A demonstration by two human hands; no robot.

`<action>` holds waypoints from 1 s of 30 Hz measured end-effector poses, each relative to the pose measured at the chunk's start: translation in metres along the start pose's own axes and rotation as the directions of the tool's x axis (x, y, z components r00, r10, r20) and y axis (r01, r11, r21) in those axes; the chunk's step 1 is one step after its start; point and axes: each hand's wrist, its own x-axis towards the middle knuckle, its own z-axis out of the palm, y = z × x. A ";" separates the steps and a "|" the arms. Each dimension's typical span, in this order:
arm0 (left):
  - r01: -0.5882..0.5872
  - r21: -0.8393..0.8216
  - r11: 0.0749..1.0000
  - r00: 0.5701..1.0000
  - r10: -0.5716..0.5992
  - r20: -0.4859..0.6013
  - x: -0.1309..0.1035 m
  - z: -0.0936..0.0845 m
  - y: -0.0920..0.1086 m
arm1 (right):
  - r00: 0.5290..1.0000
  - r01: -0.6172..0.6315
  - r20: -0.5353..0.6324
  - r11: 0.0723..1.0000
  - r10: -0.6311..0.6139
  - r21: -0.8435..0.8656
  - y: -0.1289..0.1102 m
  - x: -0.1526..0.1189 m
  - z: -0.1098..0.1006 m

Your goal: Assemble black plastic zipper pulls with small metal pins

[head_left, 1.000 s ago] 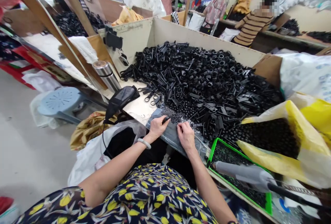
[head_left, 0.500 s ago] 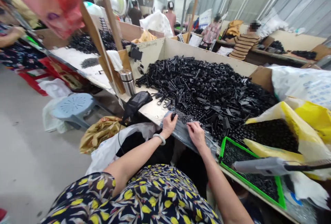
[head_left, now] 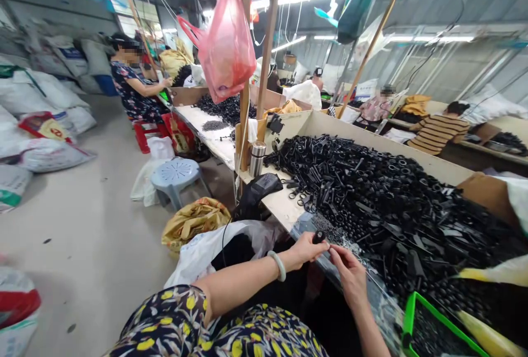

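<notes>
My left hand (head_left: pixel 307 251), with a pale bracelet on its wrist, is closed around a small black part (head_left: pixel 318 236) at the table's front edge. Close to its fingertips is my right hand (head_left: pixel 348 269), thumb and fingers pinched together; anything between them is too small to make out. Behind both hands a large heap of black plastic parts (head_left: pixel 363 192) covers the table. Small dark pieces (head_left: pixel 330 228) lie just beyond my left hand on a bluish sheet (head_left: pixel 303 224).
A green-rimmed tray (head_left: pixel 408 321) stands at lower right. Left of the heap are a steel flask (head_left: pixel 257 159) and a black bag (head_left: pixel 259 189). A blue stool (head_left: pixel 175 172) stands on the floor. A pink bag (head_left: pixel 226 43) hangs from above. Several people sit at other tables.
The view has swung left and up, showing more floor and the hanging bag. My hands have come together; my left hand still holds the black part.
</notes>
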 end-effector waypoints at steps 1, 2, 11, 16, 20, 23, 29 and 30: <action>0.008 -0.025 1.000 1.000 -0.008 -0.004 -0.003 -0.001 0.001 | 1.000 0.017 0.006 1.000 -0.017 -0.006 -0.002 -0.001 0.001; 0.016 -0.047 0.999 1.000 -0.016 -0.012 -0.005 -0.001 0.002 | 0.999 0.041 0.010 0.999 -0.040 -0.020 -0.005 -0.002 0.003; 0.130 -0.251 0.959 0.986 -0.151 -0.065 -0.030 -0.002 0.002 | 0.997 0.077 0.002 0.997 -0.077 0.001 -0.039 -0.020 0.020; 0.203 -0.322 0.925 0.969 -0.236 -0.067 -0.037 -0.001 -0.005 | 1.000 -0.010 -0.022 0.999 0.012 0.050 -0.024 -0.037 0.023; 0.225 -0.336 0.915 0.963 -0.261 -0.068 -0.047 -0.001 -0.010 | 1.000 -0.005 -0.008 0.996 0.006 0.088 -0.022 -0.054 0.026; 0.245 -0.333 0.910 0.957 -0.283 -0.070 -0.055 -0.004 -0.014 | 1.000 0.002 -0.010 0.996 -0.001 0.090 -0.023 -0.064 0.030; 0.287 -0.332 0.899 0.949 -0.314 -0.032 -0.070 -0.010 -0.015 | 0.988 0.150 -0.021 0.973 -0.156 -0.174 -0.027 -0.076 0.034; 0.287 -0.334 0.898 0.950 -0.313 -0.024 -0.072 -0.010 -0.014 | 0.985 0.168 -0.014 0.966 -0.174 -0.195 -0.030 -0.076 0.034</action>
